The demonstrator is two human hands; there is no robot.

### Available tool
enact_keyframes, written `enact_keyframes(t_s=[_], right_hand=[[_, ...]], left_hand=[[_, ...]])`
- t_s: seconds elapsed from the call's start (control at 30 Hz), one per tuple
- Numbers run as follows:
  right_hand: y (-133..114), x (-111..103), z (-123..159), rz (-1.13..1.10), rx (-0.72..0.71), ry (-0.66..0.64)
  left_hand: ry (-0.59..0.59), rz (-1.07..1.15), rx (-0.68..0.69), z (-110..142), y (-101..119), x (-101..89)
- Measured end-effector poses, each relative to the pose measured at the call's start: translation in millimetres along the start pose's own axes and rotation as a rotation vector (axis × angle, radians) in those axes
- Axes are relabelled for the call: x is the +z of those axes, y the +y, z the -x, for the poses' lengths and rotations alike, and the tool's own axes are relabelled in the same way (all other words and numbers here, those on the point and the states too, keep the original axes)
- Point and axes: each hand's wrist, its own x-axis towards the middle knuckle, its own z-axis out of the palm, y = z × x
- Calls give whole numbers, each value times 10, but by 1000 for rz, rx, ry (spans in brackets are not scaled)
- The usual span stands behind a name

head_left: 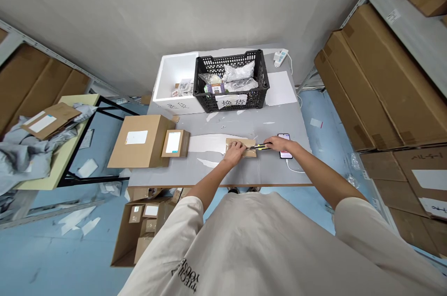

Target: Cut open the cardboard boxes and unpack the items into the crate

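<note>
A small flat brown parcel (250, 153) lies near the front of the grey table. My left hand (235, 150) presses on its left part, fingers bent over it; whether they grip its edge I cannot make out. In my right hand (275, 143) is a yellow and black utility knife (260, 147), closed in the fingers. The knife points left, its tip over the parcel's right half near my left fingers. A phone (285, 147) with a lit screen and a white cable lies just under and beside my right wrist.
A black crate (258, 98) of bagged goods and a white foam box (164, 74) stand at the back of the table (223, 172). Two cardboard boxes, one large (134, 154) and one small (184, 146), sit at the left. A power strip (280, 57) lies back right.
</note>
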Motion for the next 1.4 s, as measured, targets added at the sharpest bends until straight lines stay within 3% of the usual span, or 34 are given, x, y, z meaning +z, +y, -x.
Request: enact_keyframes(t_s=[0.17, 0.4, 0.57, 0.77, 1.0, 1.17, 1.4], right_hand=[[200, 247, 135, -156, 12, 42], [208, 650, 123, -369, 78, 183], [213, 707, 300, -456, 68, 94], [115, 736, 376, -643, 156, 294], [-36, 732, 485, -305, 35, 448], [-109, 799, 532, -74, 6, 479], [-134, 932, 491, -33, 27, 516]], left_hand=[[-14, 1, -8, -41, -4, -2], [3, 14, -17, -33, -14, 25], [1, 13, -22, -14, -10, 17], [68, 92, -37, -1, -17, -53], [148, 87, -169, -106, -91, -90], [149, 35, -123, -202, -169, -45], [151, -27, 20, -214, -184, 55]])
